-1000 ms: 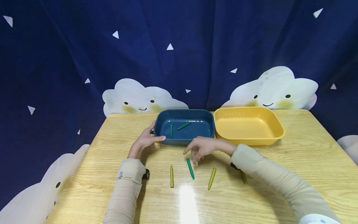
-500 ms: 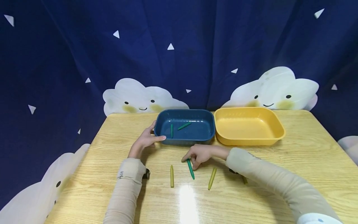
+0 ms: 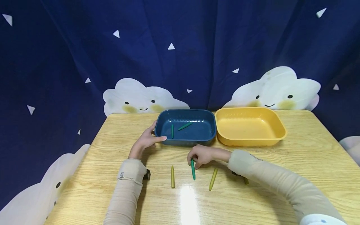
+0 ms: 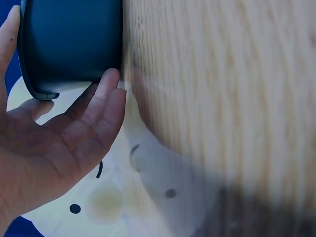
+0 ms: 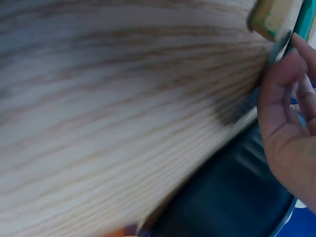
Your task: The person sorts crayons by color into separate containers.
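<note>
My left hand [image 3: 147,139] rests at the near left corner of a blue plastic basin [image 3: 189,142], the thumb over its front rim and the other fingers along its outer side. Those fingers look extended and relaxed against the basin wall [image 4: 74,44]. Two green crayons, one upright in view [image 3: 172,131] and one slanted [image 3: 185,126], lie inside. Just in front of the basin, my right hand [image 3: 202,154] pinches the far end of another green crayon [image 3: 193,172]. In the right wrist view that green crayon [image 5: 306,19] shows only partly by the fingertips.
Yellow crayons lie on the wooden table [image 3: 112,134]: one on the left [image 3: 172,177], one right of the held crayon [image 3: 213,179], and one partly hidden under the right forearm [image 3: 246,180]. A yellow basin [image 3: 250,142] stands right beside the blue one. Behind hangs a dark blue curtain [image 3: 191,68].
My right hand has come down and toward me onto the green crayon, its fingers have closed on it, and the crayon has turned slightly. The left hand and both basins stay put.
</note>
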`<action>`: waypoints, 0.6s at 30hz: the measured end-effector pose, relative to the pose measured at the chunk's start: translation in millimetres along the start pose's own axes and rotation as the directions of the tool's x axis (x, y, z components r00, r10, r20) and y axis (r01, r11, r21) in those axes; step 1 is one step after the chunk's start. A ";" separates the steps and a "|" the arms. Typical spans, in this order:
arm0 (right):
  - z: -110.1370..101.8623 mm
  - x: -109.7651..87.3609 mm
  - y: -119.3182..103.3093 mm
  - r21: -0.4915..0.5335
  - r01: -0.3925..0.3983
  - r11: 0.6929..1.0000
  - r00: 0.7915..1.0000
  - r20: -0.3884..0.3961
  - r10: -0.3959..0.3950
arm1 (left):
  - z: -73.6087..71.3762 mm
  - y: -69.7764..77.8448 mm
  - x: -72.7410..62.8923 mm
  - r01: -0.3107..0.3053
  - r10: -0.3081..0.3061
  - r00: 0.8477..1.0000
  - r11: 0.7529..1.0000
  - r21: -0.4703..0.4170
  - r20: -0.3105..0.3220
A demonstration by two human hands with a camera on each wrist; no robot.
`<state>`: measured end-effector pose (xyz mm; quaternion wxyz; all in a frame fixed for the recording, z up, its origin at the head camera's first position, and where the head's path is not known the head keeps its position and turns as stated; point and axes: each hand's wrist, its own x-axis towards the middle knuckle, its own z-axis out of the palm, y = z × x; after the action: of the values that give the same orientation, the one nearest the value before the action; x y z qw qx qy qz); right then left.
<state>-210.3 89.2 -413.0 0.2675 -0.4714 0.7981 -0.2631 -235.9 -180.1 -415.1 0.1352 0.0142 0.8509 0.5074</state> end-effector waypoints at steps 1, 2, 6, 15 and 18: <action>-0.6 -0.3 -0.1 -0.016 -0.002 1.000 1.000 -0.010 0.002 | -0.2 0.7 0.7 -0.001 0.001 1.000 1.000 0.000 0.001; -1.2 -0.8 0.0 -0.036 0.002 0.999 1.000 -0.017 -0.003 | -0.3 1.4 1.1 -0.003 0.003 1.000 1.000 0.001 0.001; -3.2 -3.5 -0.6 -0.068 0.026 0.997 0.999 -0.021 -0.027 | -0.5 2.1 2.9 -0.013 0.013 1.000 1.000 0.010 -0.005; -12.0 -19.6 -1.4 0.094 0.115 0.989 0.993 -0.022 -0.114 | 0.8 -0.5 1.0 -0.010 0.010 1.000 1.000 0.019 -0.009; -20.7 -24.7 -4.9 0.203 0.125 0.971 0.992 -0.040 -0.119 | 0.5 -2.3 -0.9 -0.005 0.005 1.000 0.999 0.033 -0.020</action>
<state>-211.1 112.7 -390.4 0.2869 -0.4859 0.7399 -0.3662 -234.6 -180.9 -417.1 0.1251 0.0135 0.8603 0.4940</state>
